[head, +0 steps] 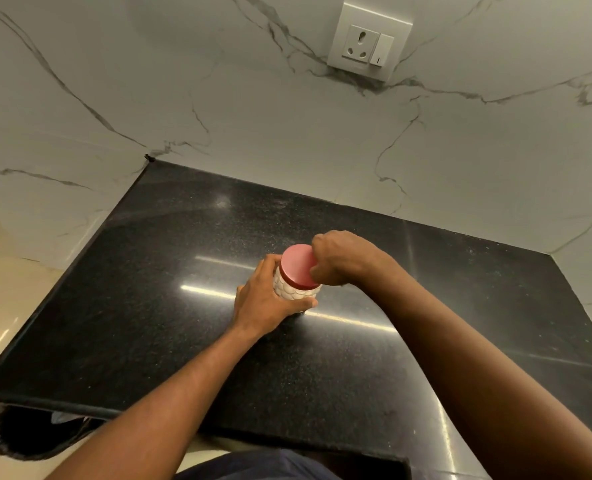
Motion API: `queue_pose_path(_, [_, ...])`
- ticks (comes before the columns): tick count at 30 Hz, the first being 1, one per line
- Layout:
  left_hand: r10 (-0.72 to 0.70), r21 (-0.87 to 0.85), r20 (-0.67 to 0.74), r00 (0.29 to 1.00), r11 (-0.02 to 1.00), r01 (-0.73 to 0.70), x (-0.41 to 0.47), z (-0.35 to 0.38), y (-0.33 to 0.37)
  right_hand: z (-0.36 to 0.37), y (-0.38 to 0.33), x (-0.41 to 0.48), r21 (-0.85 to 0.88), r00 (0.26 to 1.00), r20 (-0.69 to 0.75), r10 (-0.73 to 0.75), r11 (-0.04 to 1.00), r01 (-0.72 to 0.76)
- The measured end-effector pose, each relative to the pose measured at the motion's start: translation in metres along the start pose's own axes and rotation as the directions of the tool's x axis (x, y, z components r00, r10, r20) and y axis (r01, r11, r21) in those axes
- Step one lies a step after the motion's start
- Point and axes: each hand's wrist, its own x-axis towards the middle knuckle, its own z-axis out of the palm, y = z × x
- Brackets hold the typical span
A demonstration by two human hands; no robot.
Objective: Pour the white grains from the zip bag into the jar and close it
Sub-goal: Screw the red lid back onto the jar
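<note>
A clear jar (293,293) with a scale-patterned wall, white inside, stands upright on the black granite counter (169,306). A red lid (298,265) sits on top of it. My left hand (265,299) wraps around the jar's body from the left, thumb across its front. My right hand (343,259) grips the lid's right edge from above. No zip bag is in view.
A white marble-veined wall (287,133) backs the counter, with a socket and switch plate (369,43) high on it. The counter's left edge drops to a beige floor, where a dark bag (31,431) lies below the front corner.
</note>
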Motion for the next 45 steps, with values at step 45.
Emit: queue_pose_path(45, [-0.014, 0.063, -0.042, 0.999, 0.998, 0.016, 0.006, 0.007, -0.004, 0.048, 0.002, 0.017, 0.142, 0.912, -0.396, 0.11, 0.988, -0.057])
